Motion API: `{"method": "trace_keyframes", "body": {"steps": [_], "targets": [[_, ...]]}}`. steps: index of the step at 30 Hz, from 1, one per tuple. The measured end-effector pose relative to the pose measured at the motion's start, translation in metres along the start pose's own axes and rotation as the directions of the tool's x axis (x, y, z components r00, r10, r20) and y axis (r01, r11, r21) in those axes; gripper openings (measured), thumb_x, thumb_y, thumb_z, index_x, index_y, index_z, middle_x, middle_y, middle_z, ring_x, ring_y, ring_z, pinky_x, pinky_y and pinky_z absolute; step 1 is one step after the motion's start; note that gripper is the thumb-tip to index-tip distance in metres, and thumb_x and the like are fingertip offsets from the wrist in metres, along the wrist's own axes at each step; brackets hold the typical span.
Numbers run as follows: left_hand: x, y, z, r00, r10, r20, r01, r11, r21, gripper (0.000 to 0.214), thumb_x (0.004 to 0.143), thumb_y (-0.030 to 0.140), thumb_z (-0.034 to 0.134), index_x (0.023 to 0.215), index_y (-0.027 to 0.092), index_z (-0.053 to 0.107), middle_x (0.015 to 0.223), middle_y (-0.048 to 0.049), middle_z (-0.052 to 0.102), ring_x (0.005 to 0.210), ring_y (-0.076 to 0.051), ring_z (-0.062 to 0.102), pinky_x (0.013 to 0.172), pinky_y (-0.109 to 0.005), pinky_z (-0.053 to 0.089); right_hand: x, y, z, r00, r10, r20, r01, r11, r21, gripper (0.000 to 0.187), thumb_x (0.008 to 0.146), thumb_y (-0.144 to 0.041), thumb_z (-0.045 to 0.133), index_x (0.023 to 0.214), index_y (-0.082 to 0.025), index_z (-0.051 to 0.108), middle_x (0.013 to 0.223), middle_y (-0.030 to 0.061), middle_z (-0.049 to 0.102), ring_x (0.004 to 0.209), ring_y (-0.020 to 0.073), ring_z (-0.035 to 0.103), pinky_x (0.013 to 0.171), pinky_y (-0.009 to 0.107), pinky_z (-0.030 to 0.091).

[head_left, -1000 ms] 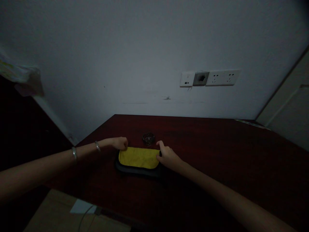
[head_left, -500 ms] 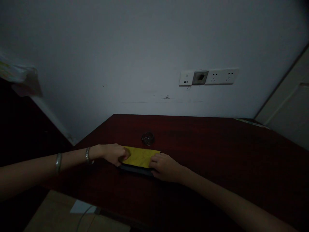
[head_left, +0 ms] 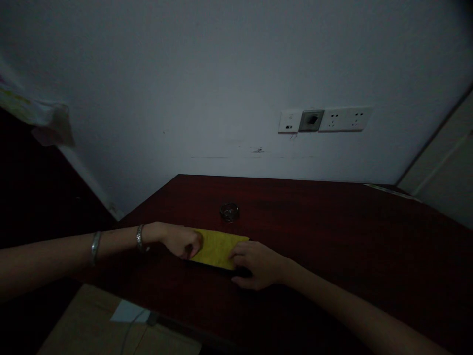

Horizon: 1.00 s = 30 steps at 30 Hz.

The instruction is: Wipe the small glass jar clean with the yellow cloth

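Observation:
A folded yellow cloth [head_left: 217,246] with a dark underside lies on the dark red wooden table [head_left: 332,231]. My left hand [head_left: 184,241] pinches the cloth's left end, fingers curled shut. My right hand [head_left: 255,264] grips the cloth's near right corner, knuckles up. A bracelet sits on my left wrist and a bangle further up that forearm. The light is dim.
A small glass ashtray [head_left: 229,212] stands just behind the cloth. A socket strip [head_left: 325,120] is on the white wall above the table. A cardboard box [head_left: 111,325] with a white slip and a cable sits below the table's near left edge.
Both hands have drawn the cloth's far edge toward me, folding it over; the dark underside that showed around the yellow is now nearly covered. The hands sit nearer to me.

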State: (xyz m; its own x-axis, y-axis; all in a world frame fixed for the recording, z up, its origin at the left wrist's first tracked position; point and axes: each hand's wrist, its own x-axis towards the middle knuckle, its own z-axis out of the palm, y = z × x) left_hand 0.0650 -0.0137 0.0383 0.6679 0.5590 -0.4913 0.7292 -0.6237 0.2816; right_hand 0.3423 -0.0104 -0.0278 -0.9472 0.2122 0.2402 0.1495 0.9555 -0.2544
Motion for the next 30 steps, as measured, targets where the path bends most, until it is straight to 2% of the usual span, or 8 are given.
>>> {"method": "trace_keyframes", "body": {"steps": [2, 4, 9, 17, 21, 24, 27, 30], "targets": [[0.008, 0.001, 0.011, 0.963, -0.101, -0.251, 0.109, 0.994, 0.016, 0.029, 0.070, 0.003, 0.048, 0.092, 0.016, 0.062, 0.100, -0.0069, 0.063, 0.087, -0.017, 0.058, 0.079, -0.025, 0.048, -0.001, 0.000, 0.001, 0.997, 0.060, -0.040, -0.060, 0.998, 0.003, 0.031, 0.090, -0.038, 0.045, 0.095, -0.016, 0.067, 0.119, 0.0110, 0.062, 0.106, 0.0209, 0.059, 0.094, 0.034, 0.044], [0.014, 0.002, 0.025, 0.880, -0.212, -0.425, 0.238, 0.971, 0.007, 0.042, 0.077, 0.011, 0.045, 0.119, 0.013, 0.052, 0.125, -0.0132, 0.054, 0.114, -0.022, 0.051, 0.097, -0.034, 0.042, -0.002, 0.000, 0.002, 0.994, 0.097, -0.053, -0.097, 0.995, 0.006, 0.038, 0.092, -0.038, 0.042, 0.116, -0.015, 0.061, 0.134, 0.0144, 0.053, 0.120, 0.0231, 0.052, 0.101, 0.037, 0.040], [0.024, 0.009, 0.061, 0.829, -0.441, -0.344, 0.481, 0.876, 0.035, 0.065, 0.090, 0.034, 0.032, 0.147, 0.010, 0.012, 0.156, -0.0193, 0.008, 0.143, -0.034, 0.006, 0.110, -0.056, 0.021, -0.007, 0.000, 0.013, 0.992, 0.113, 0.054, -0.114, 0.993, 0.006, 0.062, 0.090, -0.051, 0.044, 0.140, -0.015, 0.041, 0.150, 0.0185, 0.031, 0.137, 0.0303, 0.031, 0.112, 0.044, 0.025], [0.031, -0.019, 0.065, 0.771, -0.553, -0.315, 0.590, 0.807, 0.027, 0.078, 0.091, 0.058, 0.018, 0.147, 0.004, 0.010, 0.154, -0.0192, 0.002, 0.143, -0.034, 0.001, 0.112, -0.053, 0.015, 0.000, 0.013, 0.020, 0.987, 0.155, 0.039, -0.154, 0.988, -0.031, 0.070, 0.089, -0.057, 0.041, 0.143, -0.014, 0.035, 0.152, 0.0172, 0.028, 0.140, 0.0335, 0.022, 0.113, 0.049, 0.018], [0.030, -0.036, 0.062, 0.800, -0.515, -0.308, 0.555, 0.830, 0.053, 0.079, 0.091, 0.060, 0.018, 0.147, 0.004, 0.013, 0.153, -0.0214, 0.006, 0.144, -0.032, 0.005, 0.112, -0.052, 0.017, 0.001, 0.014, 0.021, 0.990, 0.143, 0.011, -0.143, 0.989, -0.031, 0.069, 0.089, -0.058, 0.041, 0.142, -0.015, 0.037, 0.151, 0.0166, 0.029, 0.139, 0.0328, 0.024, 0.112, 0.049, 0.021], [0.028, -0.030, 0.048, 0.818, -0.451, -0.358, 0.525, 0.839, 0.142, 0.076, 0.088, 0.055, 0.035, 0.144, 0.004, 0.026, 0.152, -0.0232, 0.018, 0.143, -0.033, 0.014, 0.112, -0.049, 0.021, -0.004, 0.017, 0.013, 0.995, 0.082, -0.050, -0.084, 0.996, -0.034, 0.060, 0.091, -0.053, 0.041, 0.137, -0.015, 0.045, 0.143, 0.0148, 0.045, 0.133, 0.0284, 0.037, 0.110, 0.046, 0.027], [0.029, -0.006, 0.019, 0.808, -0.246, -0.535, 0.430, 0.868, 0.250, 0.052, 0.082, 0.031, 0.051, 0.130, 0.010, 0.050, 0.147, -0.0202, 0.034, 0.137, -0.032, 0.031, 0.109, -0.045, 0.030, -0.016, 0.032, -0.008, 0.983, 0.073, -0.170, -0.084, 0.995, -0.058, 0.037, 0.094, -0.038, 0.041, 0.118, -0.018, 0.061, 0.109, 0.0080, 0.069, 0.105, 0.0191, 0.060, 0.096, 0.035, 0.042], [0.045, 0.031, -0.017, 0.786, 0.026, -0.617, 0.238, 0.909, 0.341, 0.029, 0.081, 0.015, 0.047, 0.104, 0.017, 0.064, 0.138, -0.0102, 0.048, 0.127, -0.025, 0.044, 0.108, -0.041, 0.033, -0.038, 0.061, -0.037, 0.896, 0.271, -0.352, -0.333, 0.934, -0.127, 0.033, 0.095, -0.029, 0.038, 0.104, -0.017, 0.067, 0.095, 0.0088, 0.071, 0.090, 0.0182, 0.063, 0.085, 0.031, 0.047]]}}
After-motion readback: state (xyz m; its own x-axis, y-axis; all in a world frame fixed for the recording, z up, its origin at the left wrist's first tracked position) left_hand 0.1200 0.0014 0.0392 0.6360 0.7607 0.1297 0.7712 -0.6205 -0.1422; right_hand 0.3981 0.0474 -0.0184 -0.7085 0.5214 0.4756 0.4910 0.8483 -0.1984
